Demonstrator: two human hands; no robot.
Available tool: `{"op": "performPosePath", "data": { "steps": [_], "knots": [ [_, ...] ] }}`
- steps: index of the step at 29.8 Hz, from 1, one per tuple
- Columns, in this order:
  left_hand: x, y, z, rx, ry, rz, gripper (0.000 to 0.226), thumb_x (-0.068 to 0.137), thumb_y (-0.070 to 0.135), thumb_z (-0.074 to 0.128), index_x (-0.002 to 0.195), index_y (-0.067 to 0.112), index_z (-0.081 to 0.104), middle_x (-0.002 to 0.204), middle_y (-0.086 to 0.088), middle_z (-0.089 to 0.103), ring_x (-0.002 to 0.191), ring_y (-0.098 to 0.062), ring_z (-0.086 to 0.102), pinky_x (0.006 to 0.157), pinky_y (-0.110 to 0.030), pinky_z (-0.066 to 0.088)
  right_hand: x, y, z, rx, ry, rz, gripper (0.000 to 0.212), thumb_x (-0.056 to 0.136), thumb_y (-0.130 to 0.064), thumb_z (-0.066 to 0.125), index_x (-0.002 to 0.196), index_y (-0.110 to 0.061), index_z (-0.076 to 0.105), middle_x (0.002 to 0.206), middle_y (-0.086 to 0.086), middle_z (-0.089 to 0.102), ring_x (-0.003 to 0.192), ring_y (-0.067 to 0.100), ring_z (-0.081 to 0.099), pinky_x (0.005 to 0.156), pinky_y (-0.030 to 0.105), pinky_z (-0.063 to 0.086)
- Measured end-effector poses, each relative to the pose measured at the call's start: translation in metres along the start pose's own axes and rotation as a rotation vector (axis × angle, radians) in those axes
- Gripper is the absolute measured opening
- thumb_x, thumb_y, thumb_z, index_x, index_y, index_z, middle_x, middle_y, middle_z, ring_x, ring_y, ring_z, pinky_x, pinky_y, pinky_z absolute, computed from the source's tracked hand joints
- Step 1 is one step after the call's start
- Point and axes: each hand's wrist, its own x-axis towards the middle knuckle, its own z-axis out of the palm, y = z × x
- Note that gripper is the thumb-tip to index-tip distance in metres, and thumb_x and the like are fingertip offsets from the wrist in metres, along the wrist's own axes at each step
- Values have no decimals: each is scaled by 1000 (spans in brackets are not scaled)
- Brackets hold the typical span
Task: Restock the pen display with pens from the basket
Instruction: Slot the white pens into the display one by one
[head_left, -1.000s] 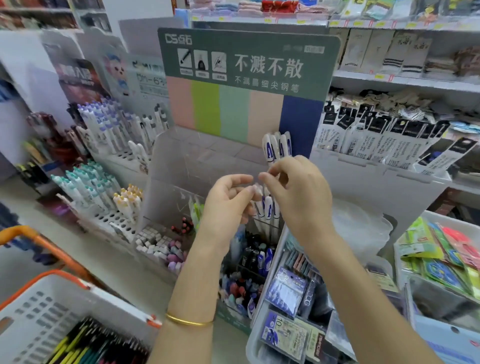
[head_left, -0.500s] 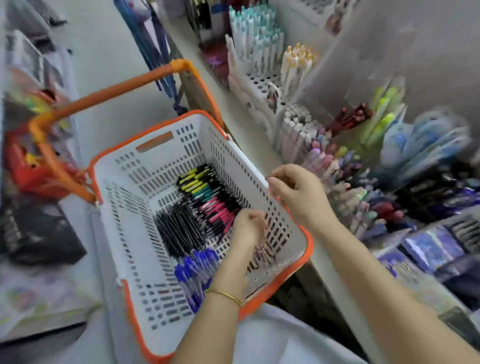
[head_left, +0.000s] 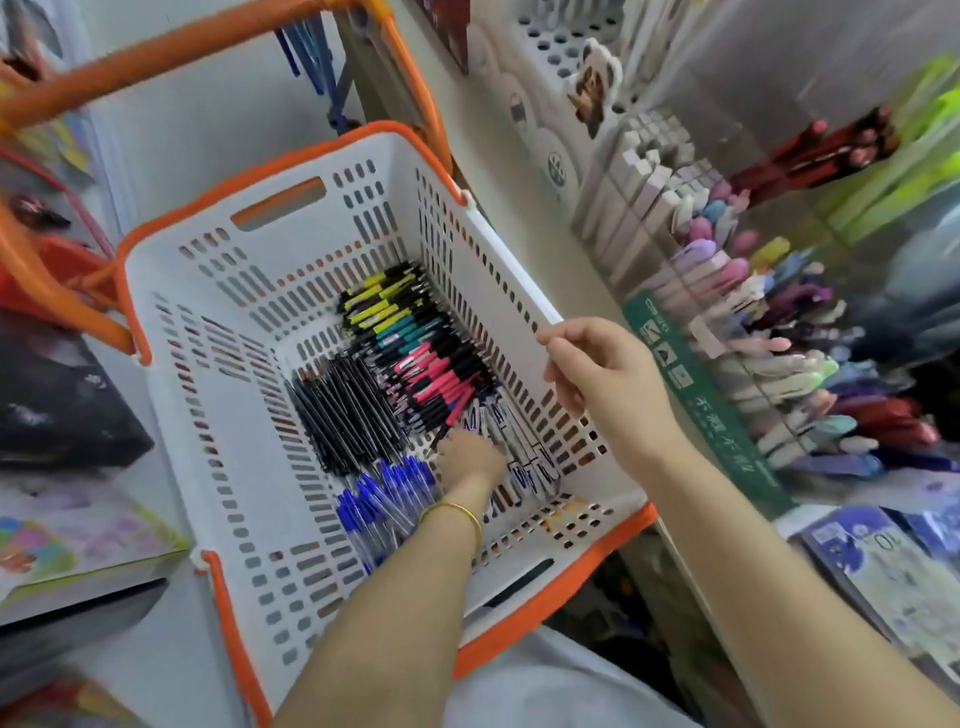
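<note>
At frame centre, inside the basket, the left hand reaches the white pens, its fingers hidden so I cannot tell if they grip, while the right hand hangs loosely curled and empty; better to pinch few parallel pens.

White basket, orange rim: pens lying flat, sorted black, blue, pink, teal, yellow. Pen display beside, right.
</note>
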Motion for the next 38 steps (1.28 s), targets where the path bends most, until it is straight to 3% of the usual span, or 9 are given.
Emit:
{"op": "performPosePath", "data": {
  "steps": [4, 10, 16, 26, 32, 38],
  "knots": [
    [-5, 24, 13, -48, 5, -72, 94, 89, 50, 63, 147, -5, 13, 151, -24, 26, 139, -37, 30, 110, -40, 32, 3, 1, -3, 106, 1, 23, 13, 95, -5, 52, 97, -5, 65, 69, 8, 60, 50, 12, 48, 45, 19, 39],
    [-1, 43, 30, -105, 87, -247, 82, 87, 51, 65, 138, 2, 23, 146, -17, 30, 134, -30, 33, 106, -38, 33, 7, 8, -11, 190, 1, 47, 14, 96, -5, 50, 94, -8, 64, 68, 3, 62, 53, 13, 50, 49, 23, 42],
    [1, 42, 38, -10, 147, -234, 82, 83, 49, 70, 135, 4, 25, 141, -15, 33, 129, -28, 38, 101, -36, 38, 6, 9, -13, 244, -23, 29, 16, 97, -3, 48, 94, -6, 63, 67, 4, 62, 51, 14, 50, 47, 21, 42],
    [2, 27, 47, 123, 241, -48, 59, 94, 21, 59, 136, -2, 26, 142, -20, 38, 130, -30, 42, 97, -35, 45, 5, 12, -16, 224, -60, -3, 15, 97, -3, 47, 97, -4, 62, 69, 5, 62, 53, 14, 52, 48, 21, 44],
    [5, 18, 45, 167, 227, 9, 64, 90, 25, 67, 135, -1, 30, 138, -18, 46, 127, -28, 49, 94, -37, 48, 5, 13, -16, 224, -69, -4, 16, 98, -3, 46, 97, -3, 62, 69, 5, 62, 54, 15, 53, 49, 25, 44],
    [3, 12, 42, 203, 218, 80, 43, 97, 13, 52, 134, -1, 33, 130, -18, 55, 115, -33, 59, 87, -41, 51, 6, 13, -16, 226, -68, -6, 17, 98, -2, 45, 99, 0, 61, 69, 5, 62, 54, 14, 53, 49, 24, 44]
  ]
}}
